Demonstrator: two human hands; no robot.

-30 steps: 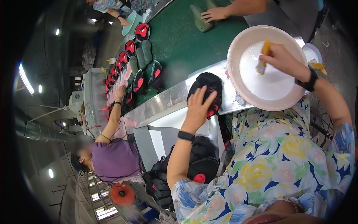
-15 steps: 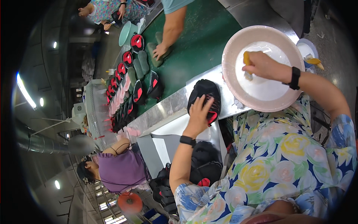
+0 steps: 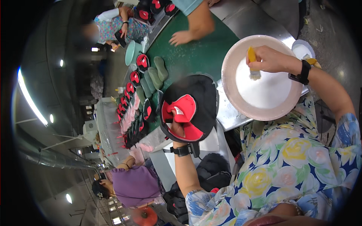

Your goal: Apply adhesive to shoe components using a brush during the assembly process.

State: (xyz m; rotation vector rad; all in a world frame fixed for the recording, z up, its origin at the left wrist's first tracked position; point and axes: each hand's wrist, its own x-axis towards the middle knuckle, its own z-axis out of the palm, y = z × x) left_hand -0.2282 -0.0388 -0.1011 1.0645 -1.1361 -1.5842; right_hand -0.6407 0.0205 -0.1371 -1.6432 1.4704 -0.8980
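Note:
A black shoe upper (image 3: 201, 94) with red lining is raised close to the camera, its opening facing me. My left hand (image 3: 178, 129) reaches into that opening and holds the upper up; most of its fingers are hidden inside. In my right hand (image 3: 269, 59) is a brush (image 3: 251, 55) with a yellow handle, pinched between thumb and fingers. Its pale bristles point down over the white liquid (image 3: 260, 88) in a wide pinkish basin (image 3: 230, 96). Whether the bristles touch the liquid I cannot tell.
Along the green belt (image 3: 177, 69) stand rows of black-and-red uppers, with green shoe lasts (image 3: 154, 78) beside them. A co-worker's hand (image 3: 181, 37) hovers over the belt. Black uppers (image 3: 213, 169) are piled by my left arm. A small white tub (image 3: 302, 48) holds another yellow-handled brush.
My left hand has lifted the upper off the metal ledge and turned its red opening toward me. The brush stays over the basin. The co-worker's hand has left the lasts.

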